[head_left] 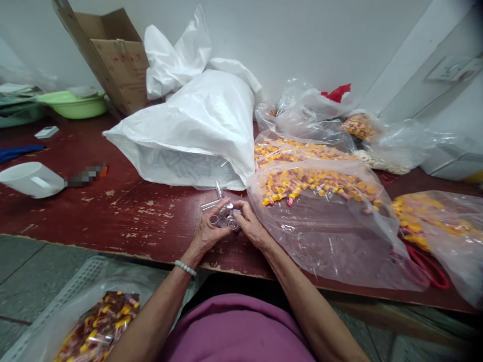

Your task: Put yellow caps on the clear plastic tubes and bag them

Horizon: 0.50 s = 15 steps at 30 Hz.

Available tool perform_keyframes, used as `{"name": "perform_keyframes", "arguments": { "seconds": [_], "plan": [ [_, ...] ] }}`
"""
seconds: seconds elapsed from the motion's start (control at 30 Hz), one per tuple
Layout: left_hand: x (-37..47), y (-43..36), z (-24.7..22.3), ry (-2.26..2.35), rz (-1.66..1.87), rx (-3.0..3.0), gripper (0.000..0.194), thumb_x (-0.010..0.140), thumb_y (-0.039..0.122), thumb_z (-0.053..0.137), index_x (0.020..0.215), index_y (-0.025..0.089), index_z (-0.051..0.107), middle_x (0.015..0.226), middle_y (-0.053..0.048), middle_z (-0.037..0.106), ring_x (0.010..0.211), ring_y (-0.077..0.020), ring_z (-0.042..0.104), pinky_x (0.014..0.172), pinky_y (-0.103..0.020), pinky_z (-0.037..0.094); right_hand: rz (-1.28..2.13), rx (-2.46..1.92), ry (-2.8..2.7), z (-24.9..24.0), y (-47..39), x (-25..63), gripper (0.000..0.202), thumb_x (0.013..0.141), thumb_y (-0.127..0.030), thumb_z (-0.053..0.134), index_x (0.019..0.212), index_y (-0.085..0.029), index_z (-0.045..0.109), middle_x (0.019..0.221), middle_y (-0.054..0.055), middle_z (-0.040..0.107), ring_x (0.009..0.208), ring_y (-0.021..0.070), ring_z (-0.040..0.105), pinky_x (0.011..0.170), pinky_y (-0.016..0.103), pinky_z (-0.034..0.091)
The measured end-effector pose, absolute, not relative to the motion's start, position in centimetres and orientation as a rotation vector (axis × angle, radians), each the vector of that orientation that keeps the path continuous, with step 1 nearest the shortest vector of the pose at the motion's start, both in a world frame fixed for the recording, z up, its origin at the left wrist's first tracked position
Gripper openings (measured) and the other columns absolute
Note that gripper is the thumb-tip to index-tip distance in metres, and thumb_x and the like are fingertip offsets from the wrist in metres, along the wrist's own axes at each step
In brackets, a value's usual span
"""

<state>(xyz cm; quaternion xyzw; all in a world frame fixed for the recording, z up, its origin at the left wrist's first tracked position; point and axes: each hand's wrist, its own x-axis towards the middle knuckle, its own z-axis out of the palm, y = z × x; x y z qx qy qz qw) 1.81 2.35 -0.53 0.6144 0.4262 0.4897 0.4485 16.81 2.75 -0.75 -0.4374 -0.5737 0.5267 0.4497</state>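
Several small clear tubes (223, 221) with round open ends are bunched between my hands, just above the dark red table (151, 221). My left hand (211, 229) curls around them from the left, with a beaded bracelet on its wrist. From the right, my right hand (248, 223) presses its fingers on the same bunch. Two more clear tubes (210, 205) lie just beyond my left fingers. Behind them a large white sack (211, 110) lies with its mouth toward me, clear tubes inside it. A clear plastic bag (332, 236) holding yellow-capped pieces (320, 182) lies to the right.
At the left are a white scoop (32, 178), a green basin (77, 104) and a cardboard box (121, 65). More plastic bags (313, 108) line the wall. Another bag of yellow pieces (433, 216) lies far right. Below the table edge, a crate (75, 286) holds wrapped yellow-and-red pieces.
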Motion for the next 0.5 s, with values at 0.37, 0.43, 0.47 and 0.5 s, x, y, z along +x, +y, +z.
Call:
{"name": "perform_keyframes", "arguments": {
  "seconds": [0.37,0.43,0.47,0.5],
  "plan": [
    [2.6,2.0,-0.1,1.089,1.36,1.608,0.036,0.062,0.02,0.075,0.095,0.015,0.063,0.127,-0.015,0.058,0.112,-0.0261,0.059,0.097,-0.04,0.047,1.264,-1.215,-1.364,-1.0,2.8,15.9,0.028,0.089,-0.043,0.041,0.104,-0.023,0.053,0.076,-0.003,0.058,0.049,0.0076,0.048,0.047,0.02,0.044],
    [2.7,2.1,-0.3,1.112,1.384,1.508,0.032,0.061,0.022,0.075,0.088,0.015,0.06,0.122,-0.015,0.062,0.102,-0.0244,0.065,0.088,-0.037,0.052,1.145,-1.272,-1.357,-1.2,2.6,15.4,0.028,0.089,-0.042,0.041,0.105,-0.021,0.051,0.083,0.0,0.06,0.057,0.0103,0.055,0.054,0.024,0.048],
    [2.8,2.1,-0.5,1.137,1.401,1.462,0.031,0.061,0.023,0.075,0.086,0.015,0.058,0.116,-0.014,0.065,0.095,-0.0229,0.067,0.083,-0.035,0.054,1.053,-1.29,-1.369,-1.2,2.5,15.2,0.028,0.089,-0.04,0.041,0.108,-0.021,0.05,0.091,0.003,0.061,0.067,0.0129,0.059,0.063,0.028,0.051],
    [2.8,2.2,-0.7,1.174,1.421,1.427,0.031,0.061,0.024,0.075,0.084,0.015,0.057,0.107,-0.013,0.068,0.088,-0.0211,0.068,0.078,-0.033,0.055,0.955,-1.296,-1.393,-1.2,2.3,14.9,0.03,0.089,-0.036,0.041,0.113,-0.02,0.048,0.1,0.006,0.061,0.079,0.0156,0.06,0.073,0.031,0.051]
  ]
}}
